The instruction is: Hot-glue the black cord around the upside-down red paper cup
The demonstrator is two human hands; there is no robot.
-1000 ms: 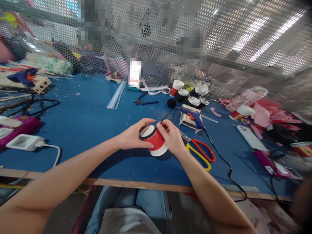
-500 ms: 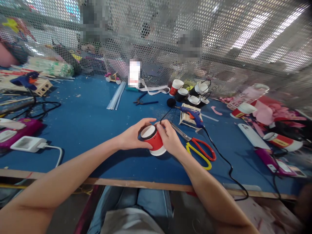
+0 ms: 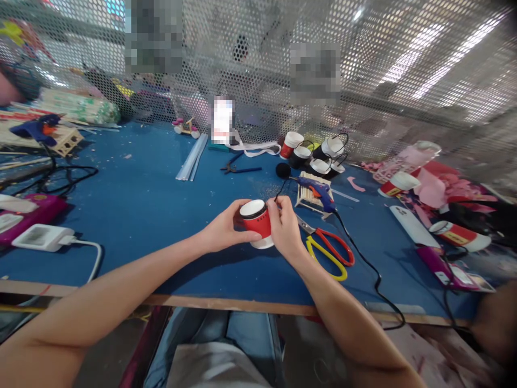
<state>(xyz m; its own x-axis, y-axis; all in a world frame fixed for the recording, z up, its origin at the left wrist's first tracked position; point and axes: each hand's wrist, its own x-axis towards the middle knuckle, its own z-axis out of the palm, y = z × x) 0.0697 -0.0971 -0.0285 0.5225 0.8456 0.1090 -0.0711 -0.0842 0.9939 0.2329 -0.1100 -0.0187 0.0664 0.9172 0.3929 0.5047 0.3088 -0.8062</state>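
A red and white paper cup (image 3: 262, 223) stands between my hands, with a black strip (image 3: 255, 213) wrapped below its white rim. Around the cup's left side curls my left hand (image 3: 228, 229), its thumb across the front. My right hand (image 3: 283, 223) is closed at the right side of the rim, pinching the black strip, whose free end sticks up past the fingertips. Just right of that hand lie scissors (image 3: 329, 250) with red and yellow handles. A blue glue gun (image 3: 317, 189) rests on a small stick rack (image 3: 302, 199) beyond them.
Several cups with black handles (image 3: 321, 166) stand at the back right. Pliers (image 3: 240, 168) and clear glue sticks (image 3: 193, 156) lie farther back. A white charger (image 3: 44, 237) sits at left, red cups (image 3: 398, 185) at right. A perforated metal screen (image 3: 250, 70) closes the back.
The cup has been turned and brought more upright, moving slightly right and away from me. My right fingers remain at the rim, the black strip's free end moving right with them.
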